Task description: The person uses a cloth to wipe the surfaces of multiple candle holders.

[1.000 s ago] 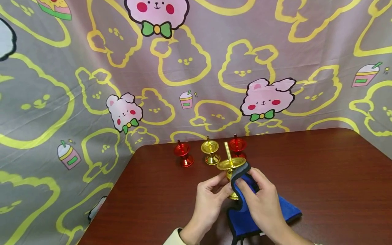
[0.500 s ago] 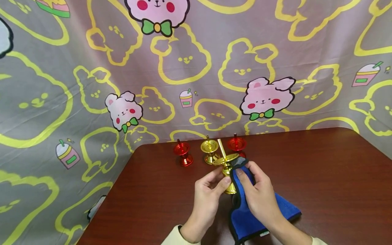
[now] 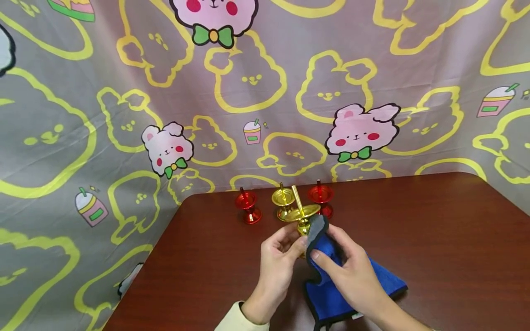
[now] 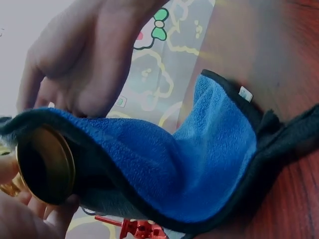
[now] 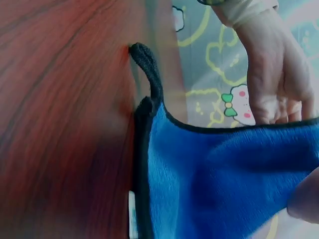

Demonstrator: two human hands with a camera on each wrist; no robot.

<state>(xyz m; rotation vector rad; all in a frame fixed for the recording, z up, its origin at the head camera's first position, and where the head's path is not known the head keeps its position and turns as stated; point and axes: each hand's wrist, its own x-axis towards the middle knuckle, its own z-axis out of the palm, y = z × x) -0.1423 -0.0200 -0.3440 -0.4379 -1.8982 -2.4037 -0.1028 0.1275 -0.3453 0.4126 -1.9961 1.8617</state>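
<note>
A shiny gold candle holder (image 3: 303, 213), with a round dish and an upright tube, tilts slightly left above the table. My left hand (image 3: 274, 266) grips its stem and lower part. A blue and grey cloth (image 3: 329, 301) with black edging is pinched in my right hand (image 3: 352, 271) and pressed against the holder's right side. In the left wrist view, the holder's hollow round base (image 4: 47, 164) shows beside the cloth's fold. The right wrist view has the cloth (image 5: 199, 164) stretched below my left hand (image 5: 279, 74). Cloth and fingers hide much of the holder's lower half.
Behind the hands stand a red candle holder (image 3: 248, 209), a smaller-looking gold one (image 3: 283, 197) and another red one (image 3: 320, 194). All are on the dark reddish-brown table (image 3: 198, 276). A patterned curtain (image 3: 265, 158) hangs along the back and left.
Both hands have shifted a little left with the gold candle holder, which now leans more to the left. The cloth's upper edge has flopped over its side, showing grey. The standing holders stayed put.
</note>
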